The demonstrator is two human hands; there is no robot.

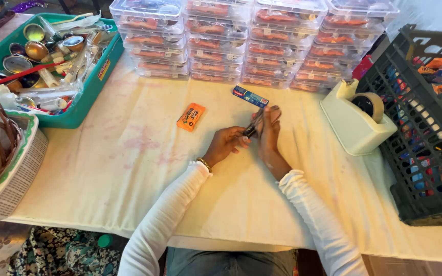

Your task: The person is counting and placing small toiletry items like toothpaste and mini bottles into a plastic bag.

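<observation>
**Both hands meeting over a slim dark item at table centre**

Left hand point(226, 143) and right hand point(269, 134) together grasp a slim dark item point(253, 125), held just above the cloth-covered table point(129, 168); its kind cannot be told. Judged from the layout, work is well under way: stacked clear lidded boxes point(251, 38) already stand along the far edge. A dark crate point(425, 148) of small packs sits right, a teal bin point(95, 82) of oddments left. Nearer: a cream tape dispenser point(354, 120), an orange packet point(191, 117), a blue box point(250, 95). Nothing obstructs the hands.
</observation>
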